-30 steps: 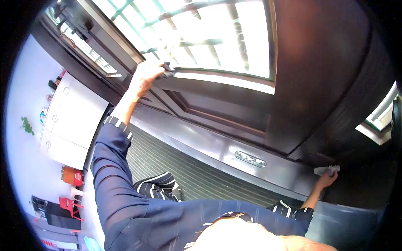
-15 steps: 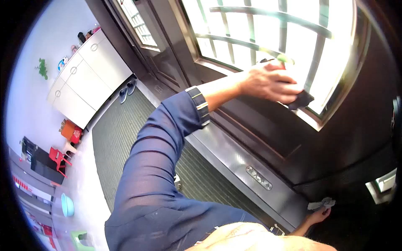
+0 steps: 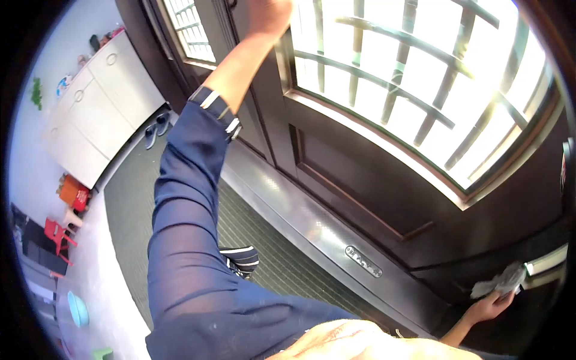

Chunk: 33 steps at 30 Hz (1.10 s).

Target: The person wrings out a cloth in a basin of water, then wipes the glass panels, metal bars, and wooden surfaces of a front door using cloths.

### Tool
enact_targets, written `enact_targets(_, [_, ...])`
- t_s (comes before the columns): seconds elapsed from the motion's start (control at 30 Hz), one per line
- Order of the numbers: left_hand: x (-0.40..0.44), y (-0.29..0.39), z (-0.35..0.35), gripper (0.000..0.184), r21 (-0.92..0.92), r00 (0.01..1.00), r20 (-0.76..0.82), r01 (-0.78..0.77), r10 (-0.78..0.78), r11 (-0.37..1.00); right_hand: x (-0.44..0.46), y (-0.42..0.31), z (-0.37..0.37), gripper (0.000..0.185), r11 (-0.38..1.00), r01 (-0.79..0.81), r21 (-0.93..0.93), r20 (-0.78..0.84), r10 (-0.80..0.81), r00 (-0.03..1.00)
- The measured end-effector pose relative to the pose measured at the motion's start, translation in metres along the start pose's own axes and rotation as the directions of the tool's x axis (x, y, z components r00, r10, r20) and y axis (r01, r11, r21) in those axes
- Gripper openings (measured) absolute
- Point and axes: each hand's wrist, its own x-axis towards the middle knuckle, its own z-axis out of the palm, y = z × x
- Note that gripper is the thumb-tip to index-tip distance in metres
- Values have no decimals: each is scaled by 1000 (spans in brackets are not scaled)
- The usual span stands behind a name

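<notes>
My left hand (image 3: 270, 15) is at the upper edge of the view, over the frame beside the barred window (image 3: 414, 78) of a dark door. Its fingers lie outside the picture, so what it holds is hidden. A rolled blue sleeve (image 3: 189, 180) covers that arm. Low on the right, my right hand (image 3: 493, 307) is closed on a crumpled grey cloth (image 3: 507, 279). The cloth is up against the pale metal fitting (image 3: 547, 261) on the dark door panel.
A metal threshold (image 3: 318, 231) runs below the door, beside a ribbed grey mat (image 3: 135, 204). White cabinets (image 3: 99, 108) stand at the left, with slippers (image 3: 157, 129) near their foot. Further off are a red chair (image 3: 58, 237) and a light-blue basin (image 3: 78, 309).
My left hand has left the window's lower edge, where it had a dark cloth under it, and moved up and left. My right hand has moved right and up with the grey cloth.
</notes>
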Motion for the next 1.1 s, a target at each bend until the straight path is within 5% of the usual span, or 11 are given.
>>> enact_targets(0.07, [6, 22, 23, 44, -122, 964, 198, 202, -175, 972, 37, -57, 21, 41, 955, 270, -121, 17, -270, 963])
enact_targets(0.13, [-49, 42, 56, 34, -28, 931, 185, -316, 315, 948, 65, -98, 48, 42, 874, 485, -10, 34, -484, 874])
enact_targets(0.27, [-134, 76, 5, 30, -299, 757, 367, -455, 541, 839, 104, -176, 128, 38, 737, 614, 282, -101, -613, 783])
enact_targets(0.53, [-195, 30, -39, 30, -403, 796, 544, -33, 268, 915, 100, -332, 282, 44, 403, 888, -222, -48, -914, 403])
enact_targets(0.73, [-205, 37, -37, 33, -474, 893, 442, 154, 83, 867, 5, -387, 392, 40, 355, 927, 119, 111, -933, 343])
enact_targets(0.87, [-212, 42, -51, 46, -487, 922, 386, 232, -30, 842, -48, -364, 372, 25, 71, 945, 319, 243, -970, -9])
enact_targets(0.97, [-219, 38, -72, 46, -483, 918, 392, 260, -58, 836, 0, -348, 324, 40, 36, 991, 130, 376, -926, -16])
enact_targets(1.0, [-221, 36, -80, 45, -481, 906, 413, 304, -93, 823, 19, -364, 313, 47, 152, 983, -102, 558, -809, 183])
enact_targets(1.03, [-222, 34, -87, 44, -476, 893, 434, 343, -124, 810, 64, -362, 316, 52, 21, 999, 30, 142, -990, 17])
enact_targets(1.07, [-222, 30, -94, 43, -468, 878, 456, 378, -148, 799, 83, -376, 312, 52, 96, 959, -266, 115, -985, 130])
enact_targets(1.1, [-217, 27, -102, 43, -458, 865, 467, 413, -183, 787, 107, -396, 308, 49, 121, 964, -238, 91, -985, 147])
